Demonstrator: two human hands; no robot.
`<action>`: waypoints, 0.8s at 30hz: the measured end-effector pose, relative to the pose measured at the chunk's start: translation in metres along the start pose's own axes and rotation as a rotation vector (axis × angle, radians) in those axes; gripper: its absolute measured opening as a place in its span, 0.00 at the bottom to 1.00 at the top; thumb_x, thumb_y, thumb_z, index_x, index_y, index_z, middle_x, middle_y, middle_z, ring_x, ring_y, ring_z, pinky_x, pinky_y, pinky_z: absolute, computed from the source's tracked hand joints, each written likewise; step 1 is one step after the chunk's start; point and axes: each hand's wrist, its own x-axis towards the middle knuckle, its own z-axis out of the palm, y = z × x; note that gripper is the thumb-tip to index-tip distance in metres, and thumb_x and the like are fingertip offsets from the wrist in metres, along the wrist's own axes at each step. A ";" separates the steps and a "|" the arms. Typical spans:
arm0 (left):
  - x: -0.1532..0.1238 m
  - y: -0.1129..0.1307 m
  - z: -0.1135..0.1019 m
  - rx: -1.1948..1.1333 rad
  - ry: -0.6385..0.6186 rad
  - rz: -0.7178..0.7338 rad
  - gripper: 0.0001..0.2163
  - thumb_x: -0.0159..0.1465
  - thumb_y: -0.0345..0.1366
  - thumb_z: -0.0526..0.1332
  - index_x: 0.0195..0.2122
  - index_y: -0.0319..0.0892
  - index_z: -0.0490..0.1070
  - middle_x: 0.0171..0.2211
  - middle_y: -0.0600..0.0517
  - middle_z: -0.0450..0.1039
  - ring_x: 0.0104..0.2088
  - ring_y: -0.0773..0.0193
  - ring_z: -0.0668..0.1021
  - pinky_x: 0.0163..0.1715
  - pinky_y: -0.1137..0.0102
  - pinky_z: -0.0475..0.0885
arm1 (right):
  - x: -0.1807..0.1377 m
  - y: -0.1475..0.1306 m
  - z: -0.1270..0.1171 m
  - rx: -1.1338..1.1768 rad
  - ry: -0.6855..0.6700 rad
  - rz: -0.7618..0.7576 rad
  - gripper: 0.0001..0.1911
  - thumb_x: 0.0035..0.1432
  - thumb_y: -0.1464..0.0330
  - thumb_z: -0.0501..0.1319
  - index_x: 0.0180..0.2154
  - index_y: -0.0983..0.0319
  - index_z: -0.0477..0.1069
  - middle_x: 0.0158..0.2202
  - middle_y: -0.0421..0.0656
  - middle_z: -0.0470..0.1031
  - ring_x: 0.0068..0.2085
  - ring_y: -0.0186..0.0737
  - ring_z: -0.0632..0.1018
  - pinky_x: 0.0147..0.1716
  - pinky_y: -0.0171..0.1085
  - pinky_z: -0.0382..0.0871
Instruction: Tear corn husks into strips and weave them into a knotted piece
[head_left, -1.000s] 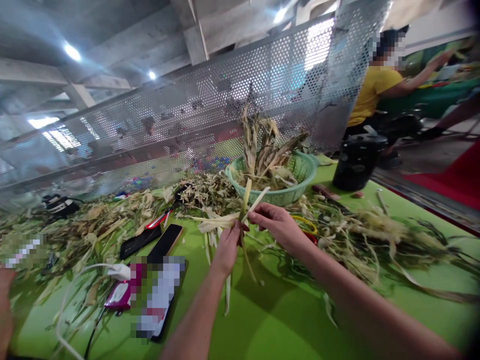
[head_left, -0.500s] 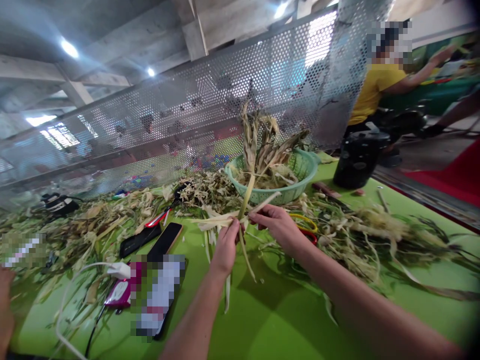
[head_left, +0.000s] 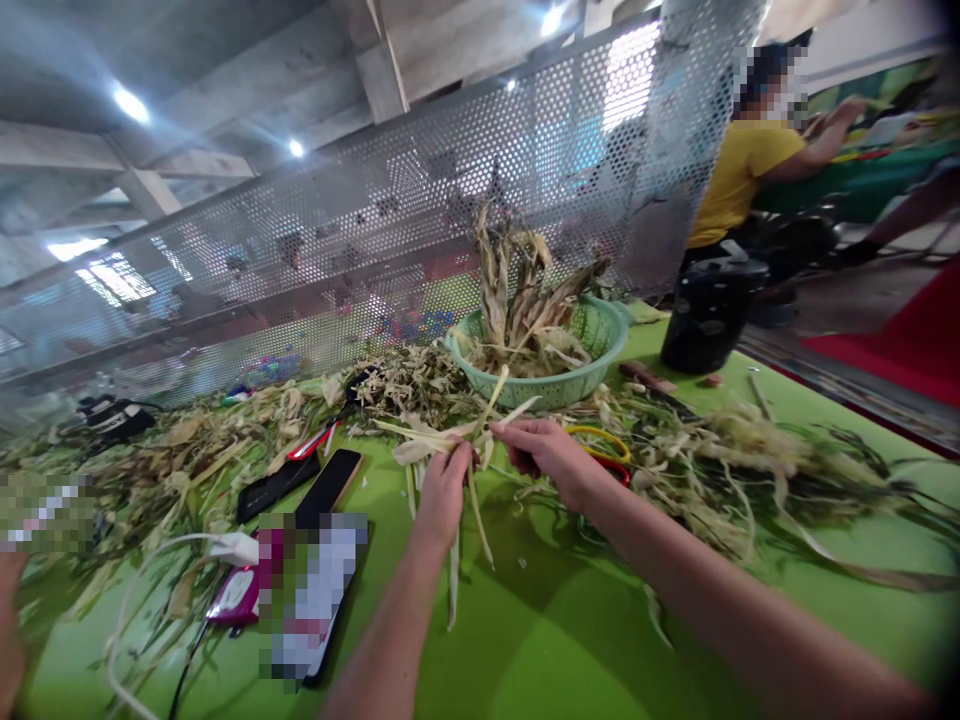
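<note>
Above the green table, my left hand [head_left: 444,492] pinches a small bundle of crossed pale-green corn husk strips [head_left: 420,437] where they meet. Strip ends stick out to the left, upward and down below the fingers. My right hand [head_left: 546,452], just to the right, has thumb and index finger closed on a strip of the same bundle; its other fingers are curled in. Part of the crossing is hidden behind my fingers. Beyond the hands stands a green plastic basket [head_left: 551,388] holding dried husks [head_left: 495,285].
Loose husks [head_left: 172,450] spread over the table's left, more fibres [head_left: 780,460] on the right. Phones [head_left: 330,488], a magenta device [head_left: 238,595] with a white cable, yellow and red rings [head_left: 600,440] and a black container [head_left: 712,315] lie around. A person in yellow [head_left: 742,175] sits beyond.
The long strip that stood up toward the basket has been brought lower and now looks shorter. My right hand has moved slightly left, and the view has shifted a little.
</note>
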 end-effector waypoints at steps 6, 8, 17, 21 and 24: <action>-0.003 0.006 0.001 0.209 -0.124 0.157 0.13 0.64 0.45 0.55 0.31 0.41 0.69 0.28 0.53 0.67 0.31 0.65 0.68 0.34 0.70 0.63 | -0.001 -0.005 -0.003 -0.142 0.071 -0.184 0.18 0.50 0.52 0.64 0.26 0.61 0.71 0.20 0.37 0.68 0.22 0.32 0.63 0.23 0.35 0.54; -0.006 0.008 0.004 0.233 -0.196 0.177 0.12 0.64 0.43 0.55 0.31 0.41 0.70 0.27 0.54 0.66 0.29 0.65 0.67 0.32 0.71 0.62 | 0.001 -0.002 -0.003 -0.178 0.045 -0.228 0.18 0.51 0.53 0.63 0.23 0.61 0.69 0.20 0.37 0.67 0.24 0.34 0.65 0.26 0.35 0.57; -0.008 0.006 0.008 0.183 -0.399 0.082 0.13 0.62 0.45 0.58 0.31 0.40 0.74 0.25 0.54 0.66 0.28 0.66 0.65 0.30 0.71 0.61 | 0.004 0.008 0.002 -0.225 0.018 -0.267 0.17 0.54 0.55 0.61 0.24 0.61 0.70 0.22 0.38 0.67 0.27 0.37 0.69 0.29 0.36 0.63; -0.003 0.003 0.002 0.005 -0.186 0.026 0.16 0.61 0.49 0.59 0.37 0.41 0.75 0.30 0.51 0.71 0.32 0.63 0.71 0.35 0.70 0.66 | 0.006 0.009 0.000 -0.206 -0.068 -0.282 0.19 0.58 0.54 0.58 0.27 0.62 0.72 0.26 0.40 0.72 0.30 0.38 0.71 0.32 0.36 0.64; 0.001 -0.001 -0.001 -0.093 -0.047 -0.005 0.17 0.59 0.49 0.62 0.40 0.41 0.74 0.31 0.51 0.72 0.34 0.63 0.73 0.35 0.70 0.67 | 0.008 0.013 0.000 -0.254 -0.081 -0.309 0.15 0.56 0.57 0.60 0.29 0.63 0.73 0.27 0.40 0.72 0.31 0.38 0.71 0.33 0.36 0.64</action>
